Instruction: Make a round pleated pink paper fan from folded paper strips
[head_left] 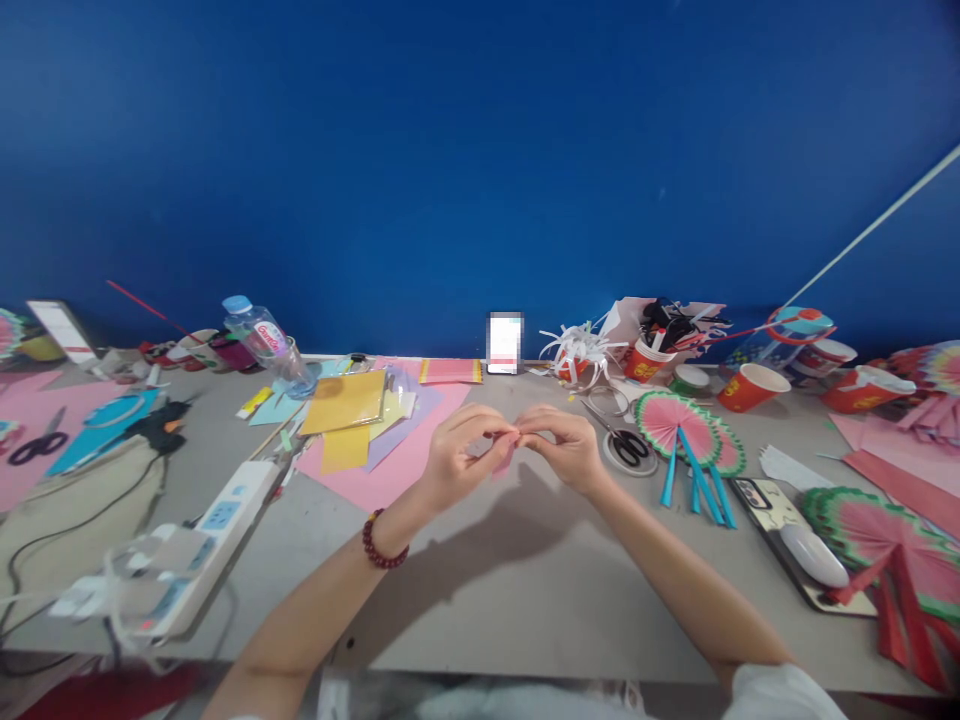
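Both of my hands meet above the middle of the grey table [465,610]. My left hand [466,452], below a dark red bead bracelet [385,540], pinches a small piece of pink paper [504,455]. Thumb and forefinger of my right hand [564,445] press together at the paper's upper edge, close to the left fingertips. Most of the paper is covered by my fingers, so its full shape is hidden. Behind the left hand lie pink sheets [360,485] and yellow paper in a clear sleeve [345,400]. Black-handled scissors [628,448] rest right of my right hand.
A white power strip [217,540] and a tilted plastic bottle [266,340] are at left. A phone [504,345] leans on the blue wall. At right stand paper cups [752,388], watermelon-coloured paper fans [679,425], and a white mouse [814,555] on another phone [772,515].
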